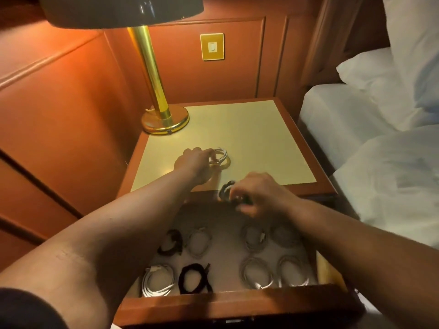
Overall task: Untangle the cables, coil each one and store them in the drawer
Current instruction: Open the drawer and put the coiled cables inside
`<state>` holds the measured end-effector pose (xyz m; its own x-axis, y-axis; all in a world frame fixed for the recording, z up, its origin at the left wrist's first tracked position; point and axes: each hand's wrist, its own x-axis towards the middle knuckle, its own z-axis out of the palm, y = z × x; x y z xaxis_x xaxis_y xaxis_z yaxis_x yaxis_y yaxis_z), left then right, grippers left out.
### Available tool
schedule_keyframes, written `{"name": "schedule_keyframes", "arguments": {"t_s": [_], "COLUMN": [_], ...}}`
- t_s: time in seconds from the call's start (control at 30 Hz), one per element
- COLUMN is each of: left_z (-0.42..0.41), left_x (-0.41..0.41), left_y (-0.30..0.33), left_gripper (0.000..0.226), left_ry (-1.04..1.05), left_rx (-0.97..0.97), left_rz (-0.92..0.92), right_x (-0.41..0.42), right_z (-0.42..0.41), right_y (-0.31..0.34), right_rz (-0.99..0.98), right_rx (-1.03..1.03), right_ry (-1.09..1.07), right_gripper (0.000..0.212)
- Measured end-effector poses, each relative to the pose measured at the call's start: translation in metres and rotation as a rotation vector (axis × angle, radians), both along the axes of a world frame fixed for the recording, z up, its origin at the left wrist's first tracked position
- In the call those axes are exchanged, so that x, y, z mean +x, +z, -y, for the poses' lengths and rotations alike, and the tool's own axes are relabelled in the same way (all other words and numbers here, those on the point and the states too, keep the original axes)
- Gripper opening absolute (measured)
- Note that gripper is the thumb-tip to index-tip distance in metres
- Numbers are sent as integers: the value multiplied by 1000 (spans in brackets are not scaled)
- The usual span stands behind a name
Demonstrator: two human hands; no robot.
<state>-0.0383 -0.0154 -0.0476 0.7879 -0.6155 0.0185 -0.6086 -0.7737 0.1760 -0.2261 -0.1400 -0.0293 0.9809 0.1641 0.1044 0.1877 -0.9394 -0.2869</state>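
Note:
My left hand [196, 163] grips a coiled white cable [222, 156] that lies on the nightstand top [249, 138]. My right hand [256, 193] holds a coiled black cable [226, 191] above the back of the open drawer [237, 302]. Inside the drawer lie several coils: a white one [158, 280] and a black one [194, 279] at the front left, a black one [171, 242] behind them, and pale coils [257, 273] to the right.
A brass lamp [164, 119] stands at the back left corner of the nightstand. A bed with white sheets and pillows [380, 129] is at the right. Wood panelling with a wall switch [212, 46] rises behind.

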Motion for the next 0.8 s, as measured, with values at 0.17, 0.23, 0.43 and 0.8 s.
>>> {"name": "schedule_keyframes", "arguments": {"t_s": [0.17, 0.23, 0.43, 0.8], "left_z": [-12, -19, -45, -66], "left_x": [-6, -12, -36, -43], "left_y": [0, 0, 0, 3], "left_gripper": [33, 28, 20, 19], "left_ry": [11, 33, 48, 6], "left_rx": [-94, -172, -301, -247], "left_rz": [-88, -158, -293, -249], "right_x": [-59, -68, -54, -36], "right_z": [-42, -53, -65, -77], "right_y": [-27, -51, -89, -92], "right_rz": [-202, -305, -458, -564], "right_rx": [51, 9, -29, -47], "right_ry": [150, 177, 118, -30], "right_gripper": [22, 24, 19, 41]}}
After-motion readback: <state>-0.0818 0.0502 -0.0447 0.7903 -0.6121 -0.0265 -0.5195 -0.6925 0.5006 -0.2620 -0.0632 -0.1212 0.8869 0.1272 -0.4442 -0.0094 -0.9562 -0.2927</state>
